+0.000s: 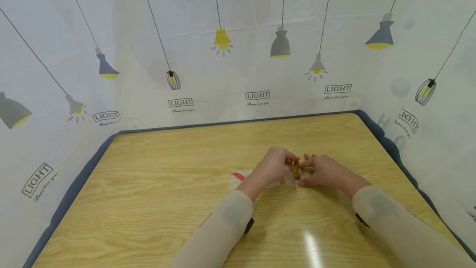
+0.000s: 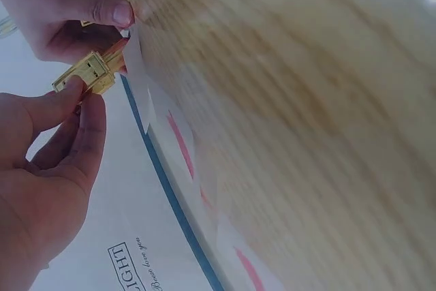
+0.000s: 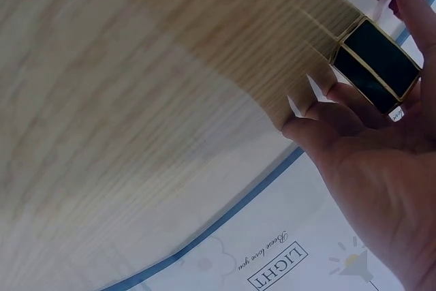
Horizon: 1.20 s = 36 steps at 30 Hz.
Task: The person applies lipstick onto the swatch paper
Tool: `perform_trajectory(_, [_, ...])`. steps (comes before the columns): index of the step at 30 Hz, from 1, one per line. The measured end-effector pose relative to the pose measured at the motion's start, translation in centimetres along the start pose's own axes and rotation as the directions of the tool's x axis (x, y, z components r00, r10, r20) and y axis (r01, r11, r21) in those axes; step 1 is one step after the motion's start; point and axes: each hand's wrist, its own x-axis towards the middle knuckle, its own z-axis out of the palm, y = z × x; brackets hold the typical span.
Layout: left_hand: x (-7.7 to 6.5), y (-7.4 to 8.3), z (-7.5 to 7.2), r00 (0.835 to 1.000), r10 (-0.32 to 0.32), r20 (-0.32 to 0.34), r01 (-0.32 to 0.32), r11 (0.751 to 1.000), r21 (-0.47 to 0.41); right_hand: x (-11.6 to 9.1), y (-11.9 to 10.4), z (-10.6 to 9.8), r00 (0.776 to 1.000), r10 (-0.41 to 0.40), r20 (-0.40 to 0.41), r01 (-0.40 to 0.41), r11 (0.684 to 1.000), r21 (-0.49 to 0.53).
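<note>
My left hand (image 1: 273,164) pinches the base of a gold lipstick (image 2: 92,73) between thumb and fingertips, its reddish end pointing toward my right hand (image 1: 323,171). Low over the table, the right hand has its fingers bent, with fingertips against white paper (image 1: 291,181). A dark green, gold-edged lipstick cap (image 3: 378,66) is held within that hand, between thumb and palm. From the head view the cap is hidden. Red streaks mark the paper pieces (image 2: 180,144) lying beside the left forearm.
The wooden table (image 1: 156,185) has a dark blue border. A pale cloth (image 1: 208,77) printed with lamps and "LIGHT" rises behind it and at both sides. Light reflects off the tabletop near the front.
</note>
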Motion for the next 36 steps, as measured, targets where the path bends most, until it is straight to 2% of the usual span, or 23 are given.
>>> perform_trajectory(7, [0.2,-0.9,-0.3,1.000,-0.021,-0.011,0.021,1.000,-0.006,-0.1,-0.4,0.0,1.000,0.003,0.003,-0.003,1.000,-0.030])
perform_trajectory(15, [0.0,-3.0,-1.7,0.996,-0.061,-0.060,0.062,0.998,0.014,0.1,-0.7,0.1,1.000,0.011,0.002,-0.011,0.999,-0.046])
perform_trajectory(20, [-0.2,-3.6,-2.4,0.993,-0.095,-0.070,0.096,0.995,0.003,0.1,-0.8,0.2,1.000,0.021,0.006,-0.020,0.999,-0.041])
perform_trajectory(25, [-0.1,-3.4,-2.6,0.992,-0.111,-0.053,0.110,0.994,-0.010,0.1,-0.8,0.2,1.000,0.022,0.004,-0.022,0.999,-0.046])
perform_trajectory(29, [0.0,-2.8,-2.4,0.996,-0.084,-0.032,0.083,0.996,-0.026,0.1,-0.7,0.2,1.000,0.025,0.003,-0.025,0.999,-0.044])
perform_trajectory(32, [0.1,-2.2,-1.9,0.998,-0.067,-0.010,0.066,0.997,-0.038,0.1,-0.5,0.2,1.000,0.015,-0.001,-0.015,0.999,-0.042])
perform_trajectory(36, [0.1,-1.4,-0.8,0.997,-0.077,0.015,0.078,0.994,-0.073,-0.1,-0.5,0.1,1.000,0.008,-0.003,-0.008,0.999,-0.032])
